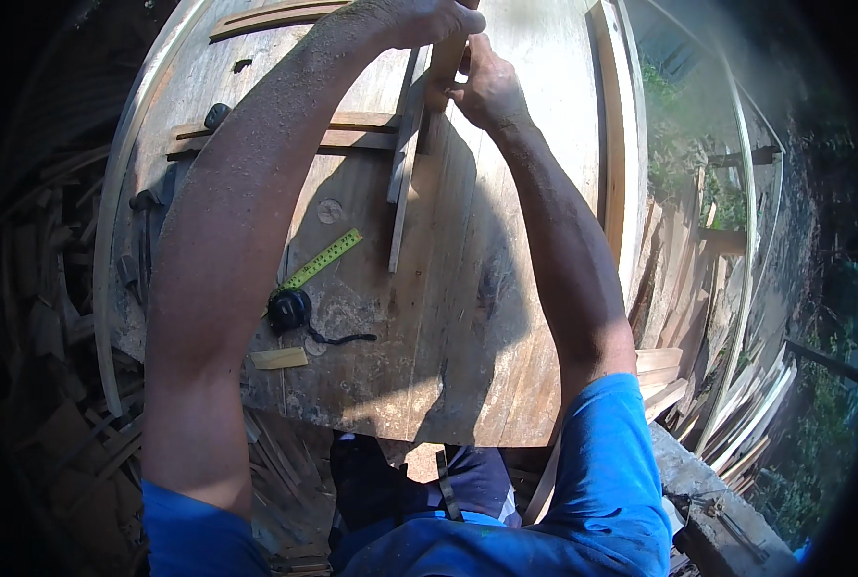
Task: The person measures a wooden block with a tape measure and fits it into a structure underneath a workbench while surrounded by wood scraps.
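Note:
At the far side of the wooden worktable (352,385), both my hands are closed on one piece of wood (445,65). My left hand (427,21) grips its upper end, partly cut off by the top edge. My right hand (491,87) pinches its right side, fingers curled. Two thin wooden strips (402,183) lie lengthwise just below my hands. Crosswise strips (357,137) pass under my left forearm. Nearer me rests a black tape measure (289,310) with its yellow blade (325,258) partly out. A small flat wood offcut (280,359) is beside it.
A long wooden board (619,144) runs along the table's right edge. More strips (275,17) lie at the far left. Dark tools (144,202) sit at the left edge, partly behind my arm. Scrap wood (751,413) is piled around the table.

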`<state>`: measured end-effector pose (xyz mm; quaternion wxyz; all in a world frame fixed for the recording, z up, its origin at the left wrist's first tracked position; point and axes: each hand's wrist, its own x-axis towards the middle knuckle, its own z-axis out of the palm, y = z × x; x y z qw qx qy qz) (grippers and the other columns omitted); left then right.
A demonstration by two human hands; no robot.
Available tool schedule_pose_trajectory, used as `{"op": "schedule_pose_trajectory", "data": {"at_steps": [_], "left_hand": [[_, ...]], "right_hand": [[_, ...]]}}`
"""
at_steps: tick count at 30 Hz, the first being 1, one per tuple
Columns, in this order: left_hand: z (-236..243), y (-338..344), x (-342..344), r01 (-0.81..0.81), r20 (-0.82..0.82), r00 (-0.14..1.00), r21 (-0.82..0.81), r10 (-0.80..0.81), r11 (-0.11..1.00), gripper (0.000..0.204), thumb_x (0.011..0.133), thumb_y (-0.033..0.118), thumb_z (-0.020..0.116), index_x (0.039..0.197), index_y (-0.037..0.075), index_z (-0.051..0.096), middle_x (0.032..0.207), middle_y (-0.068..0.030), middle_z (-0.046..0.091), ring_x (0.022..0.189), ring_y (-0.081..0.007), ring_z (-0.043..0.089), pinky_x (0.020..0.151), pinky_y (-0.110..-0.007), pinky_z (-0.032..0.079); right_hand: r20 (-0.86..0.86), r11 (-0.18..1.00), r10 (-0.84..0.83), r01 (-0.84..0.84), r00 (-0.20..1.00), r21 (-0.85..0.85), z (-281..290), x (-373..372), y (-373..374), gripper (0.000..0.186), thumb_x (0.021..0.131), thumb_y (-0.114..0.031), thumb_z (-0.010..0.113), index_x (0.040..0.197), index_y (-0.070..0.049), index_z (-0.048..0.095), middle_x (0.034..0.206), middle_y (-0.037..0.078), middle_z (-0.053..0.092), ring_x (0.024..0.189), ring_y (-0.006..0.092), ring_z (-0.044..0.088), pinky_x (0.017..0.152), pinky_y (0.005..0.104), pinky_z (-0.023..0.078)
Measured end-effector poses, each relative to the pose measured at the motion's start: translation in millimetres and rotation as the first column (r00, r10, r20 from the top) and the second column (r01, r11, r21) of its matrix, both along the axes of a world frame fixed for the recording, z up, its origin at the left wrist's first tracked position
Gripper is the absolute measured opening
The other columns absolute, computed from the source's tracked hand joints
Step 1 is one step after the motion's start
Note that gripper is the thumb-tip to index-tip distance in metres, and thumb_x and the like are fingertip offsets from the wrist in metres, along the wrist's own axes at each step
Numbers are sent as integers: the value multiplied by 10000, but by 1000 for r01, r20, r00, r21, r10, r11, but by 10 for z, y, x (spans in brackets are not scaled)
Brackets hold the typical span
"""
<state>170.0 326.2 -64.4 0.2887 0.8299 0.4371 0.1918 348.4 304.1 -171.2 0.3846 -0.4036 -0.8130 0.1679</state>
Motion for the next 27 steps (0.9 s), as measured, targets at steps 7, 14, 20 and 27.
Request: {"op": "schedule_pose_trajectory", "data": {"at_steps": [7, 14, 20, 27], "left_hand": [[216, -97, 116, -91, -276, 955, 71, 108, 993, 228, 912, 225, 621, 1036, 111, 774, 1148, -115, 723, 1063, -262, 662, 944, -386, 519], [203, -6, 105, -148, -291, 946, -6, 140, 989, 251, 899, 255, 644, 1076, 114, 751, 1184, -125, 713, 1076, -261, 663, 951, -386, 520], [200, 78, 158, -155, -244, 957, 37, 159, 987, 283, 895, 261, 662, 1134, 115, 700, 1201, -137, 699, 1091, -272, 660, 962, -392, 522], [196, 214, 148, -186, -206, 958, 82, 200, 979, 348, 890, 268, 684, 1201, 117, 641, 1220, -151, 682, 1108, -286, 656, 974, -400, 524]], "right_hand": [[14, 996, -17, 18, 1000, -83, 51, 46, 21, 544, 777, -162, 784, 1209, -91, 462, 996, 182, 693, 941, 390, 693, 788, 463, 562], [98, 959, -29, 55, 995, -277, 223, -2, 27, 621, 776, -69, 819, 1249, -69, 416, 1202, 209, 685, 1169, 363, 654, 978, 463, 536], [104, 963, -74, 98, 992, -249, 153, 45, 128, 572, 796, -192, 784, 1249, -93, 449, 1070, 210, 690, 1011, 410, 679, 849, 483, 539], [130, 964, -71, 101, 989, -247, 178, 35, 251, 586, 785, -216, 798, 1237, -91, 448, 1066, 211, 692, 993, 414, 682, 836, 478, 537]]}}
